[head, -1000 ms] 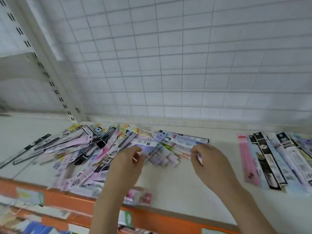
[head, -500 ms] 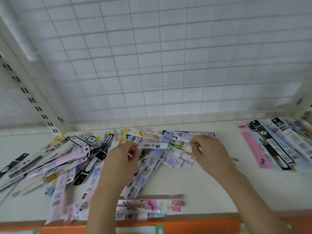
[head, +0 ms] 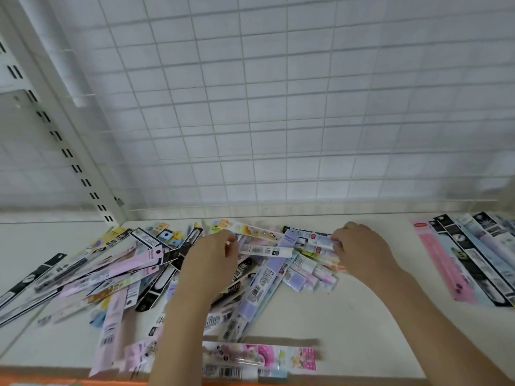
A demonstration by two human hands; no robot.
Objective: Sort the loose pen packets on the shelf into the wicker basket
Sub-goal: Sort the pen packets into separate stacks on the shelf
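A jumbled heap of loose pen packets (head: 133,268), pastel and black, covers the left and middle of the white shelf (head: 362,324). My left hand (head: 211,260) is over the heap and pinches the left end of a white pen packet (head: 264,250) lying crosswise. My right hand (head: 359,249) rests at the heap's right side, fingers closed on the ends of a few packets (head: 315,242). A pink floral packet (head: 259,355) lies alone near the front edge. No wicker basket is in view.
A neat row of pink, black and blue packets (head: 468,260) lies at the right of the shelf. A white wire grid (head: 264,107) forms the back wall, with a slotted upright (head: 69,151) at the left. The orange shelf lip (head: 55,381) runs along the bottom.
The view has tilted down and closer. My left hand has lifted the white packet's end out of the heap, and my right hand has shifted slightly onto the packets at the right.
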